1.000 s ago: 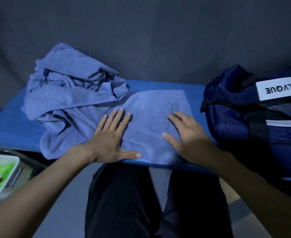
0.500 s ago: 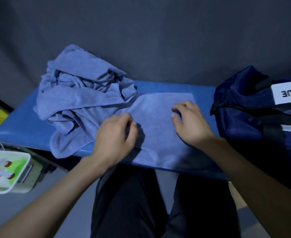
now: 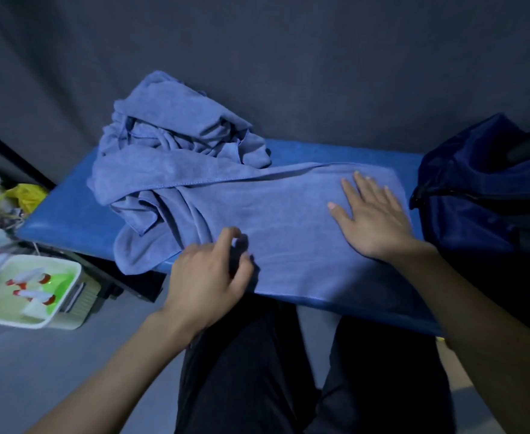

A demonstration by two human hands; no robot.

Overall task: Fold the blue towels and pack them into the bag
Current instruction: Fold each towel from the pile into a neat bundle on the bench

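A blue towel (image 3: 288, 220) lies spread flat across the blue padded bench (image 3: 66, 217), its left end running into a crumpled pile of blue towels (image 3: 176, 136) at the back left. My left hand (image 3: 213, 270) sits at the towel's near edge with fingers curled, pinching the cloth. My right hand (image 3: 373, 214) lies flat with fingers spread, pressing the towel's right end. The navy bag (image 3: 464, 198) stands on the bench just right of that hand, its zip facing the towel.
A dark curtain hangs behind the bench. On the floor at the left are a white box (image 3: 29, 296) with green contents and a yellow plastic bag (image 3: 26, 195). My dark-trousered legs are under the bench's near edge.
My left hand went from flat on the towel to curled at its near edge. My right hand curled briefly, then flattened again farther right. The view shifted left, so the bag sits nearer the frame's edge.
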